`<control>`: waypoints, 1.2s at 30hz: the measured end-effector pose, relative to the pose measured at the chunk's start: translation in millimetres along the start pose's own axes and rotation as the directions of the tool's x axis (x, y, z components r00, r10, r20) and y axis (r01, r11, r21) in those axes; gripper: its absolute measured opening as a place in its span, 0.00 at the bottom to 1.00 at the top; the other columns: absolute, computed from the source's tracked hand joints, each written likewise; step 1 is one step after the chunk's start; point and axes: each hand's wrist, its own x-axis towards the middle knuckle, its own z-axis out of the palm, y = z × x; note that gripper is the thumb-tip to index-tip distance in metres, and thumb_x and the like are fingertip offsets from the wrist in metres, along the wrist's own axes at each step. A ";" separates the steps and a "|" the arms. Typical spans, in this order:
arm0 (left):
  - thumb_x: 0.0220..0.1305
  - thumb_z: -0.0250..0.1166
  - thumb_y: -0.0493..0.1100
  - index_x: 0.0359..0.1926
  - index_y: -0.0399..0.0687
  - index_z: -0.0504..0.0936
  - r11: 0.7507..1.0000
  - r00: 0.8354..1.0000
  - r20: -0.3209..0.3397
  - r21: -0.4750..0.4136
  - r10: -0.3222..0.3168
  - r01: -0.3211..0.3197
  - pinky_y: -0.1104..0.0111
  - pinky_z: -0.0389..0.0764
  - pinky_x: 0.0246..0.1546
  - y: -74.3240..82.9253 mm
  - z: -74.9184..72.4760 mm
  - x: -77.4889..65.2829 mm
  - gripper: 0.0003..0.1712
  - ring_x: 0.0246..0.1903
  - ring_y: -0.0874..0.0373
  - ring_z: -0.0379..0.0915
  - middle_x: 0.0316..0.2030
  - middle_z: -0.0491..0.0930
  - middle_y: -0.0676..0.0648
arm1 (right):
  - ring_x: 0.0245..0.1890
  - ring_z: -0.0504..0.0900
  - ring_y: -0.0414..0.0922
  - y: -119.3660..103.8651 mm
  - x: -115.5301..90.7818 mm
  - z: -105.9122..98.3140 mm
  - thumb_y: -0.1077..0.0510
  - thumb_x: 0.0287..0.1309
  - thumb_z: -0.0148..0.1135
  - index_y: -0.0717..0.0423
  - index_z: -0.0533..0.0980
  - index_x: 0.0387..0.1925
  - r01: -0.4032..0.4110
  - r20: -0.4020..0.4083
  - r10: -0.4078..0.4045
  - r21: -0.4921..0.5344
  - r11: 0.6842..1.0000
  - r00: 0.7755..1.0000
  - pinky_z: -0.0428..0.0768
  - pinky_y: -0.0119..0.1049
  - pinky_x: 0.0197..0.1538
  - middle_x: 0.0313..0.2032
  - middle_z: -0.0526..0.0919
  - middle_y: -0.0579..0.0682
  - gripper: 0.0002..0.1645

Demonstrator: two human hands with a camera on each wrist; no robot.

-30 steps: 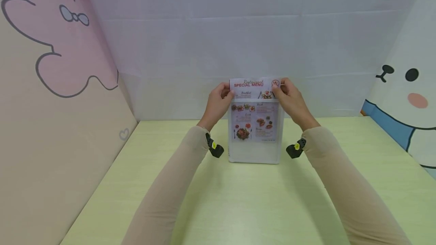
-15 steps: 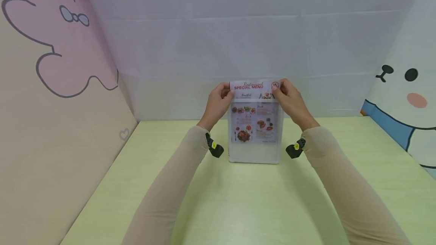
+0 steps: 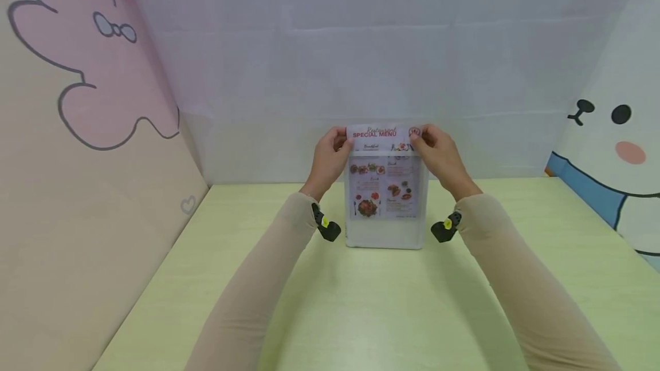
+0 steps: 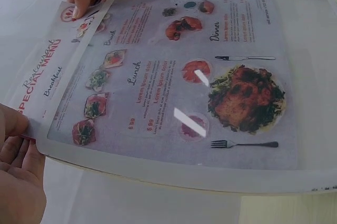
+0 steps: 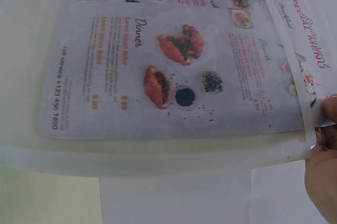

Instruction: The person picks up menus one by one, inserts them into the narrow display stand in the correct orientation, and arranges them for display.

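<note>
A printed restaurant menu sheet [image 3: 381, 188] stands partly inside a white-edged clear display holder [image 3: 384, 236], its top strip sticking out above the holder's upper rim. My left hand [image 3: 330, 153] pinches the menu's upper left corner between thumb and fingers. At the upper right corner, my right hand [image 3: 440, 156] pinches the sheet the same way. Through the clear front, food pictures and text show in the left wrist view. The sheet's lower edge lies above the holder's bottom, with a blank band beneath it.
The holder stands upright on a pale yellow-green table [image 3: 381, 308], near a white back wall [image 3: 330, 73]. Side panels with cartoon animals stand left and right. A small black wrist camera [image 3: 327, 228] sits on the left sleeve, another on the right.
The menu has slid slightly lower in the holder, with both hands moving down along with it. Less of its top strip shows above the rim.
</note>
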 end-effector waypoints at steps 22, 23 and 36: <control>0.66 0.60 0.34 0.60 0.46 0.73 0.992 0.997 -0.011 -0.100 0.071 -0.071 0.63 0.79 0.46 2.7 -5.1 1.5 0.21 0.46 0.53 0.78 0.50 0.78 0.43 | 0.40 0.76 0.34 4.6 -1.0 -2.8 0.54 0.68 0.55 0.54 0.68 0.63 0.132 -0.115 -0.128 0.028 0.991 0.985 0.73 0.25 0.43 0.49 0.78 0.57 0.25; 0.66 0.60 0.34 0.59 0.45 0.73 0.992 0.997 -0.016 -0.095 0.076 -0.077 0.64 0.79 0.46 2.4 -4.9 1.8 0.21 0.46 0.53 0.79 0.49 0.78 0.42 | 0.41 0.76 0.34 5.2 -0.6 -3.3 0.54 0.68 0.55 0.54 0.68 0.63 0.131 -0.118 -0.127 0.026 0.991 0.985 0.73 0.24 0.43 0.49 0.78 0.56 0.24; 0.65 0.62 0.36 0.56 0.42 0.76 0.995 0.997 -0.030 -0.069 0.072 -0.074 0.66 0.78 0.44 -0.5 -3.7 1.3 0.18 0.45 0.50 0.79 0.46 0.81 0.39 | 0.41 0.77 0.31 7.5 -1.3 -11.2 0.54 0.66 0.58 0.59 0.75 0.54 0.142 -0.138 -0.134 0.051 0.989 0.981 0.74 0.22 0.45 0.49 0.79 0.52 0.19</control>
